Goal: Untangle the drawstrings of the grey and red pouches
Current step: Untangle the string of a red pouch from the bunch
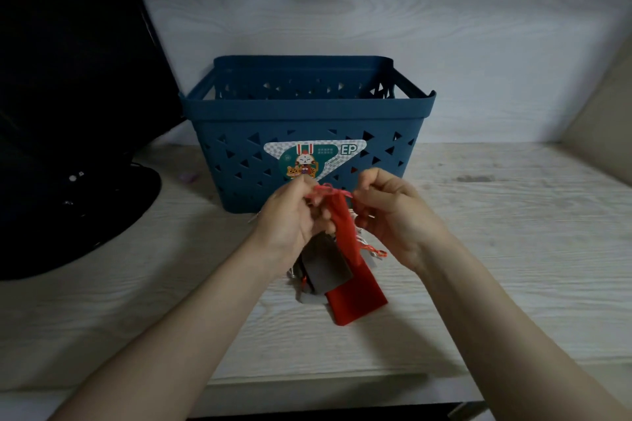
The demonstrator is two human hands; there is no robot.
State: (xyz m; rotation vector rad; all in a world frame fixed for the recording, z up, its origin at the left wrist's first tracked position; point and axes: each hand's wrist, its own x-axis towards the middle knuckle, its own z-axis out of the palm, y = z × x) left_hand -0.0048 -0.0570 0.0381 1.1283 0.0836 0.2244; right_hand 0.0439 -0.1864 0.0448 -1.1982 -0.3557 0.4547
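Two hands meet above the middle of the table (478, 222), holding a bundle of pouches just in front of the blue basket (307, 113), which stands toward the table's far edge; a dark object (68, 113) fills the far left corner.

Farthest left in the bundle, the left hand (290, 219) has its fingers curled round the gathered necks, clamping the grey pouch (326, 261) and the top of the red pouch (355, 297) together. Both pouches hang down from that grip, long axes running from the fingers toward the near edge, the grey one lying in front of and slightly left of the red. More silvery cord shows beneath the grey pouch, too blurred to trace.

Between the two hands, the red drawstring (330, 190) arches across the top of the bundle, roughly parallel to the far edge. On its right end, the right hand (393, 212) pinches the cord between thumb and forefinger, other fingers loosely curled. Further loops of twisted drawstrings (371, 249) trail below that palm.

Judging by this, the cord lies crosswise to the hanging pouches, so a pull rightward by the right hand, the nearer one to the loose end, would draw it free while the left anchors.
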